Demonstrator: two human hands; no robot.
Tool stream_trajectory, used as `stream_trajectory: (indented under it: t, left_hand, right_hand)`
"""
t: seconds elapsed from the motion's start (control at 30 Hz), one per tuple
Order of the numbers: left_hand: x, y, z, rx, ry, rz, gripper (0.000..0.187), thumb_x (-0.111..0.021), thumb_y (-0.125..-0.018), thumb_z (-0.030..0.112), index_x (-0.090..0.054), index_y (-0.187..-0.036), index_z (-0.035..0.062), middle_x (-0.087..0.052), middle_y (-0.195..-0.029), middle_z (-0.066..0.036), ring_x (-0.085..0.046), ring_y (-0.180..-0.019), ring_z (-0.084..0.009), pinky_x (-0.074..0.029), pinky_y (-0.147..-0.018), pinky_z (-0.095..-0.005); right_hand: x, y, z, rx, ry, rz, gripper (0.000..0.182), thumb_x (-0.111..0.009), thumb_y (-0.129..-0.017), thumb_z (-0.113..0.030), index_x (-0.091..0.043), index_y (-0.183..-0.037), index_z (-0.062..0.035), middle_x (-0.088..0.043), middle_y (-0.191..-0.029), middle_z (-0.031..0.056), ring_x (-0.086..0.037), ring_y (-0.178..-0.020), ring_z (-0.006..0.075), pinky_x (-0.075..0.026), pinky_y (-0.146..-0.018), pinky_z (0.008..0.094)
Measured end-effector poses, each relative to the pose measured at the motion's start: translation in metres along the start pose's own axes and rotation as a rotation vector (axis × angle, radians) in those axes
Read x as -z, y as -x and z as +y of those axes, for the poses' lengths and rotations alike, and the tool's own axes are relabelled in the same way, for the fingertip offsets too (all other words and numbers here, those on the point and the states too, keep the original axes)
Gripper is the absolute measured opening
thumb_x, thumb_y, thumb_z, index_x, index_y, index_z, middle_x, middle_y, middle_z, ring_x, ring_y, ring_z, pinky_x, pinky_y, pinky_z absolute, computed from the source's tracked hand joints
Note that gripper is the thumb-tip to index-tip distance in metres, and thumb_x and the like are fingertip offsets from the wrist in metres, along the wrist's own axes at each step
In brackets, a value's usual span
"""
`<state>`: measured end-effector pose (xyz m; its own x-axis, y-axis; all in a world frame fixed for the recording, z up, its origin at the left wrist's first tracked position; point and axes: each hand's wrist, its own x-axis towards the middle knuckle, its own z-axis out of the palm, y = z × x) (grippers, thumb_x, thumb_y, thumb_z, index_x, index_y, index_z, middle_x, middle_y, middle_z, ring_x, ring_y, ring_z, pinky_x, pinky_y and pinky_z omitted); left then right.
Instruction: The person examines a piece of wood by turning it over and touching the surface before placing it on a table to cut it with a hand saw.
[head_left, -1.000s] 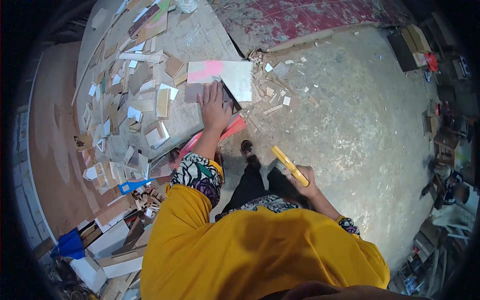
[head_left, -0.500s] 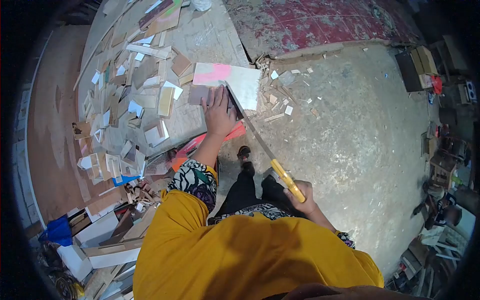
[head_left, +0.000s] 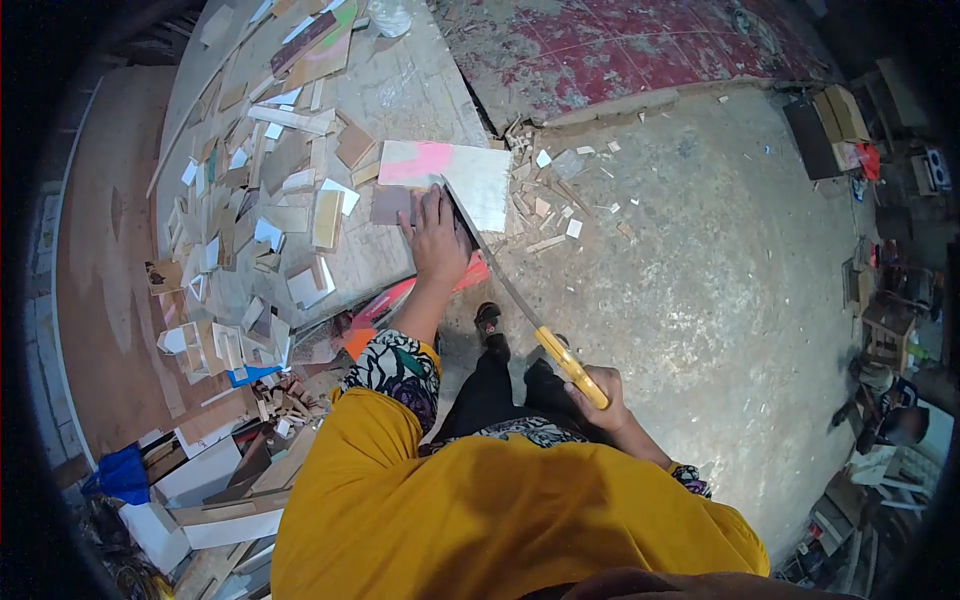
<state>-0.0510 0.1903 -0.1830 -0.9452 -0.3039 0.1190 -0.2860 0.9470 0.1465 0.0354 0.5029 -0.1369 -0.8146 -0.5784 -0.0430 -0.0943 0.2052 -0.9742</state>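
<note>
My right hand [head_left: 603, 397] is wrapped round the yellow handle of a handsaw [head_left: 515, 292]. The saw's blade runs up and left, its tip beside my left hand's fingertips. My left hand [head_left: 438, 238] lies with its fingers spread on a brownish board [head_left: 392, 205], pressing it down. Beyond the blade is a pale board [head_left: 484, 180] with a pink patch, its right end over the edge of the worktable [head_left: 400, 110]. Whether the blade's teeth touch the boards cannot be made out.
Many wood offcuts [head_left: 327, 218] cover the worktable's left part. Scraps [head_left: 574, 228] lie on the concrete floor [head_left: 690, 270] at its right. More offcuts and a blue bag [head_left: 122, 474] are at the lower left. Another person [head_left: 893, 424] is at the far right.
The boards, my left hand and the saw's blade appear slightly further left and lower in view. My right hand has hardly moved and still holds the saw.
</note>
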Motion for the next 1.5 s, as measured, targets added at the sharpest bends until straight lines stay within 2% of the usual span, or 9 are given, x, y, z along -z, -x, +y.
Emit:
stream_trajectory:
  t: [0.17, 0.33, 0.5, 0.57, 0.63, 0.73, 1.13, 1.27, 1.5]
  left_hand:
    - [-0.008, 0.003, 0.000, 0.009, 0.006, 0.028, 0.056, -0.056, -0.077, 0.015, -0.039, -0.129, 0.0033, -0.032, -0.139, -0.010, -0.021, -0.133, -0.0348, -0.012, -0.105, -0.0570]
    - [-0.007, 0.003, -0.002, -0.003, -0.009, 0.053, 0.056, -0.056, -0.076, 0.015, -0.040, -0.129, 0.0037, -0.032, -0.139, -0.010, -0.023, -0.132, -0.0338, -0.012, -0.105, -0.0570]
    - [-0.009, 0.006, -0.002, 0.003, 0.013, 0.034, 0.057, -0.056, -0.075, 0.014, -0.040, -0.129, 0.0039, -0.032, -0.139, -0.009, -0.022, -0.133, -0.0336, -0.013, -0.105, -0.0571]
    - [-0.009, 0.003, -0.005, -0.008, 0.021, 0.071, 0.057, -0.056, -0.075, 0.014, -0.040, -0.129, 0.0040, -0.033, -0.138, -0.009, -0.022, -0.133, -0.0335, -0.013, -0.105, -0.0571]
    - [-0.011, 0.002, -0.006, 0.000, -0.040, 0.041, 0.059, -0.057, -0.078, 0.024, -0.039, -0.130, 0.0044, -0.033, -0.139, -0.009, -0.023, -0.132, -0.0335, -0.010, -0.106, -0.0563]
    - [-0.010, 0.001, -0.005, 0.008, 0.000, 0.047, 0.059, -0.057, -0.078, 0.023, -0.039, -0.131, 0.0048, -0.034, -0.138, -0.009, -0.023, -0.132, -0.0335, -0.010, -0.106, -0.0564]
    - [-0.012, 0.000, -0.005, 0.003, 0.020, 0.085, 0.057, -0.057, -0.077, 0.024, -0.042, -0.129, 0.0067, -0.034, -0.139, -0.010, -0.024, -0.132, -0.0335, -0.012, -0.106, -0.0563]
    - [-0.011, 0.000, -0.005, 0.012, 0.037, 0.073, 0.056, -0.057, -0.077, 0.024, -0.042, -0.129, 0.0090, -0.034, -0.139, -0.010, -0.024, -0.132, -0.0331, -0.012, -0.106, -0.0565]
    - [-0.009, 0.002, -0.003, 0.012, 0.054, 0.120, 0.055, -0.058, -0.076, 0.024, -0.043, -0.128, 0.0115, -0.035, -0.137, -0.008, -0.025, -0.132, -0.0321, -0.013, -0.106, -0.0566]
  right_hand:
    - [0.003, 0.000, -0.007, -0.073, 0.007, -0.015, 0.016, -0.063, -0.076, -0.009, -0.051, -0.069, -0.0007, -0.048, -0.061, 0.0164, -0.050, -0.051, 0.0333, -0.039, -0.049, 0.0351]
    - [-0.009, 0.004, 0.005, 0.003, -0.012, 0.030, 0.018, -0.063, -0.076, -0.010, -0.050, -0.067, -0.0016, -0.048, -0.060, 0.0149, -0.048, -0.049, 0.0320, -0.039, -0.048, 0.0355]
    - [-0.025, -0.010, 0.003, -0.101, 0.006, 0.089, 0.018, -0.063, -0.076, -0.010, -0.051, -0.066, -0.0023, -0.047, -0.058, 0.0136, -0.050, -0.049, 0.0312, -0.038, -0.047, 0.0346]
    - [-0.028, -0.011, 0.013, -0.027, 0.000, 0.103, 0.018, -0.063, -0.077, -0.010, -0.051, -0.066, -0.0020, -0.047, -0.057, 0.0134, -0.050, -0.050, 0.0308, -0.038, -0.047, 0.0346]
    - [-0.029, -0.007, 0.011, 0.041, -0.031, 0.112, 0.016, -0.062, -0.076, -0.009, -0.051, -0.067, -0.0012, -0.046, -0.056, 0.0131, -0.051, -0.050, 0.0306, -0.038, -0.047, 0.0346]
    - [-0.024, -0.006, 0.007, -0.039, -0.015, 0.124, 0.015, -0.062, -0.076, -0.008, -0.052, -0.068, -0.0012, -0.047, -0.057, 0.0133, -0.050, -0.050, 0.0304, -0.038, -0.047, 0.0341]
    - [0.000, 0.020, 0.004, -0.082, 0.000, 0.107, 0.020, -0.064, -0.075, -0.008, -0.049, -0.064, -0.0019, -0.044, -0.055, 0.0087, -0.043, -0.046, 0.0179, -0.035, -0.046, 0.0308]
    - [0.009, 0.031, -0.004, -0.185, -0.015, 0.123, 0.022, -0.065, -0.074, -0.008, -0.048, -0.062, -0.0028, -0.044, -0.051, 0.0082, -0.043, -0.043, 0.0178, -0.034, -0.044, 0.0307]
    - [0.001, 0.036, -0.006, -0.137, 0.018, 0.140, 0.025, -0.063, -0.076, -0.012, -0.047, -0.059, -0.0024, -0.044, -0.052, 0.0092, -0.043, -0.044, 0.0211, -0.032, -0.044, 0.0329]
